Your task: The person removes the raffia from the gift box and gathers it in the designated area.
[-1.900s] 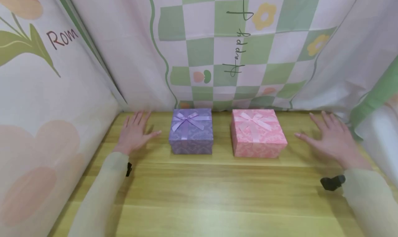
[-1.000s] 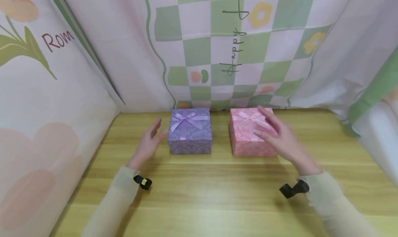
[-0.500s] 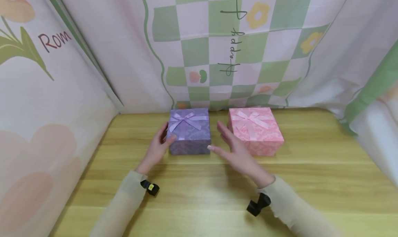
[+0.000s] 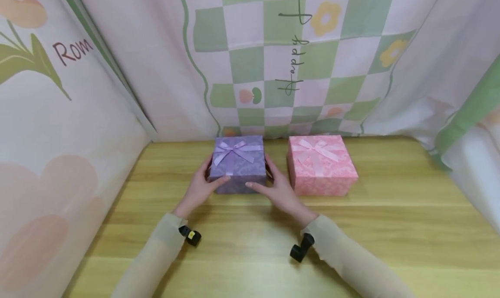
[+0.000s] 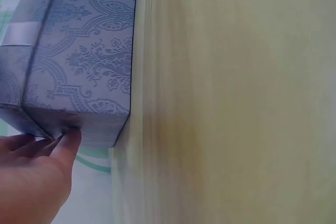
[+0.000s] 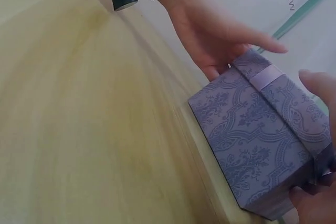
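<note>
A purple gift box (image 4: 238, 163) with a damask pattern and a lilac ribbon bow on its lid rests on the wooden table. My left hand (image 4: 199, 187) holds its left side, with the thumb reaching over the near left corner. From the other side my right hand (image 4: 282, 191) grips the box, its thumb near the front face. In the left wrist view, fingertips (image 5: 67, 142) touch the box's side around the lid's lower edge. Fingers of both hands are partly hidden behind the sides. To the right stands a pink gift box (image 4: 322, 165) with a pink bow.
The wooden table (image 4: 242, 263) ends at a hanging checkered cloth (image 4: 281, 63) close behind both boxes. A white floral cloth (image 4: 58, 137) borders the left, and more fabric (image 4: 476, 150) hangs at the right. A narrow gap separates the two boxes.
Both hands started spread wide at the table's sides and came inward. The right hand passed over the pink box to the purple one. Now both hands hold the purple box.
</note>
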`<state>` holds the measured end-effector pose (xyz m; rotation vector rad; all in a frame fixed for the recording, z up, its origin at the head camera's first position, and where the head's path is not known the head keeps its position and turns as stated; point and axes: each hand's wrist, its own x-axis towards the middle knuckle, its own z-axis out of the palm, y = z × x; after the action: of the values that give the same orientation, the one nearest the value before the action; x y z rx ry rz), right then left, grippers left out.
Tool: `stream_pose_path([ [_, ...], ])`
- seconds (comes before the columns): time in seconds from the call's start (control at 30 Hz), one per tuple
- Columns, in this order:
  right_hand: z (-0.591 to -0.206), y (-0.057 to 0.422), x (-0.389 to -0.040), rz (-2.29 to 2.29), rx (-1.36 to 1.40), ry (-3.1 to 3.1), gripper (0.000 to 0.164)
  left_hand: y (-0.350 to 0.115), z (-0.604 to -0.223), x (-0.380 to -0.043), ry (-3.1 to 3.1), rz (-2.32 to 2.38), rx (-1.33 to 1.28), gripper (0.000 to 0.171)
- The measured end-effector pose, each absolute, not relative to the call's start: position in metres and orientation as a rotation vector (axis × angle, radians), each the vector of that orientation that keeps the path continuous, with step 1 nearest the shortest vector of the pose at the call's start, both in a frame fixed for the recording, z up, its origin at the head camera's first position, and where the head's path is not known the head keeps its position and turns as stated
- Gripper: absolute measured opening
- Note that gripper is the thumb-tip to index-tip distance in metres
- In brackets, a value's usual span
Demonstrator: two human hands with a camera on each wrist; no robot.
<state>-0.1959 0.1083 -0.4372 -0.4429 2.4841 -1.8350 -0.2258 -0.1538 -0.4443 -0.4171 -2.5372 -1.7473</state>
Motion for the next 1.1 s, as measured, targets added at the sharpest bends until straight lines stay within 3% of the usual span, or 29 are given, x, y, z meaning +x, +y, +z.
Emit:
stream_pose_path([
  [0.2, -0.444, 0.110, -0.193, -1.836, -0.459, 2.501, 0.109, -0.153, -0.445, -0.223, -2.550, -1.722, -0.398, 0.104],
  [0.67, -0.448, 0.116, -0.169, -1.953, -0.627, 2.419, 0.104, -0.150, -0.448, -0.199, -2.537, -1.708, -0.393, 0.104],
  [1.1, -0.447, 0.127, -0.145, -1.791, -0.659, 2.531, 0.105, -0.154, -0.442, -0.173, -2.638, -1.661, -0.350, 0.104],
])
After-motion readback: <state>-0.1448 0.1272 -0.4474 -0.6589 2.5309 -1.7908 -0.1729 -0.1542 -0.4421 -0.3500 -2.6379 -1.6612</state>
